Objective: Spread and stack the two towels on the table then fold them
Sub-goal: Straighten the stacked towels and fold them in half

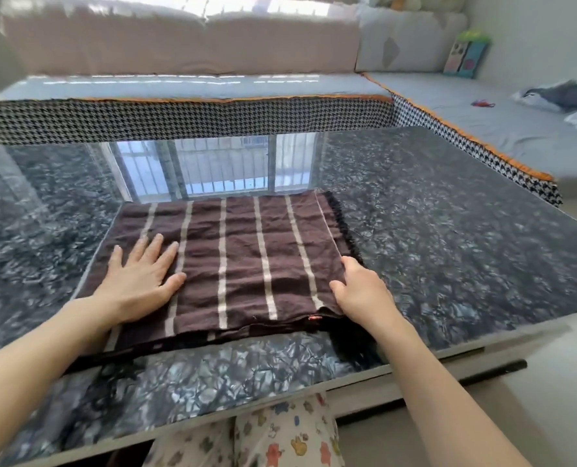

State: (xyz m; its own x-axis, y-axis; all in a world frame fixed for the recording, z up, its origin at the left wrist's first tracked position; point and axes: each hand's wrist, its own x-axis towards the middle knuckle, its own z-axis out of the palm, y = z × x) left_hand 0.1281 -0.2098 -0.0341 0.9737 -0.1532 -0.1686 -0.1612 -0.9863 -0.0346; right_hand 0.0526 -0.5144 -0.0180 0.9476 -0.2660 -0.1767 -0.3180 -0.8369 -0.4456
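Pressing: left hand lies flat, fingers straight, on the brown striped towels at centre frame.
Right hand: pinches the stack's right edge.
Axis: runs left-right on the marbled tabletop; a fold would likely travel leftward.

A domestic living room is indicated. A corner sofa with houndstooth trim and cushions is seen behind a glossy marble-patterned table; a barred window is reflected there.
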